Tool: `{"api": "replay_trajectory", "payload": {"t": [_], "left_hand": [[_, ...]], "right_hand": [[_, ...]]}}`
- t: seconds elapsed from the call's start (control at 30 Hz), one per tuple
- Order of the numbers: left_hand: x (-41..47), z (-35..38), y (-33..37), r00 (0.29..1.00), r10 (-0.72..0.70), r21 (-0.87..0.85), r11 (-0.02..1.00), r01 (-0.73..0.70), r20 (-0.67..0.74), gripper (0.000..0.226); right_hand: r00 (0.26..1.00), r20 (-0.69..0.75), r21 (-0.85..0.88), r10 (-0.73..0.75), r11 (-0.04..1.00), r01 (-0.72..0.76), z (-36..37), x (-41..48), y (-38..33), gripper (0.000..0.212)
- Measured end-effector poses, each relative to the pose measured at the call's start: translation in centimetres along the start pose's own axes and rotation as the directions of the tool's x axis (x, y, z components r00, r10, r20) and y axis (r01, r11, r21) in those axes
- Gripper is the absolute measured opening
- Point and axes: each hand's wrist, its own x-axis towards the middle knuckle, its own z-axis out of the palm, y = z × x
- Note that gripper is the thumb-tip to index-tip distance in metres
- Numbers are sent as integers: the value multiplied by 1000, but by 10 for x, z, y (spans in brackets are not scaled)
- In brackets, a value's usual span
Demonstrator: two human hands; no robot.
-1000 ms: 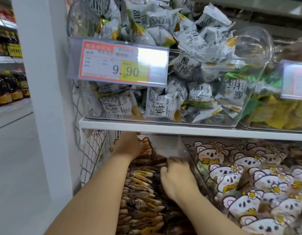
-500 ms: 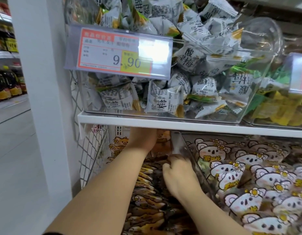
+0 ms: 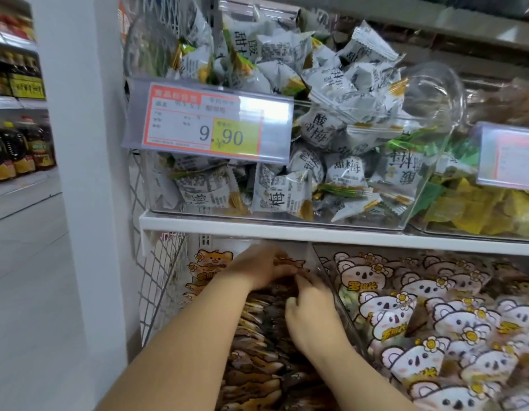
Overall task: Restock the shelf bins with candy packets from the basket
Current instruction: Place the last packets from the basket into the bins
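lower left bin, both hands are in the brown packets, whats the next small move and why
Probably push the row back and level it. The left hand lies flat on the rearmost brown and orange cartoon-print candy packets under the white shelf edge, the right hand curls over packet tops beside the clear plastic divider, and the row stands tightly packed, so settling it looks sensible.

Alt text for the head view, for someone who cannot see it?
Both hands reach among brown animal-print packets under a white shelf: left hand further back, right hand beside a clear divider. Koala-print packets lie right of it; above, grey-white packets sit behind a 9.90 price tag.
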Motion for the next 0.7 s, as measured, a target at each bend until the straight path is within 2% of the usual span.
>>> {"api": "replay_trajectory", "payload": {"t": [0.07,0.1,0.2,0.3,0.47,0.53,0.63,0.7], "left_hand": [[-7,-6,-11,984,-69,-69,996,58,-163,47],[-11,-9,-16,977,-87,-49,996,79,-192,46],[-16,-6,-19,990,-74,115,989,88,-119,36],[-14,-1,-19,991,-52,194,978,76,-123,29],[-13,-6,-19,993,-83,131,987,94,-88,36],[-20,-11,-17,982,-122,92,986,136,-147,39],[-44,-24,-9,942,-189,31,978,205,-278,39],[-78,-33,4,927,-199,-67,980,188,-319,37]], "right_hand": [[999,2,-84,-48,995,48,-5,-5,-5,53],[997,30,-135,-65,988,69,-5,-8,-9,56],[986,161,-196,-52,977,84,4,-13,-17,63],[968,252,-226,-2,972,61,8,-6,-21,65],[948,307,-214,82,977,-15,4,11,-19,70],[954,284,-179,92,983,-41,0,7,-20,71],[979,199,-142,-43,987,72,-21,-19,-32,67],[961,232,-122,-153,975,185,-42,-48,-36,66]]}}
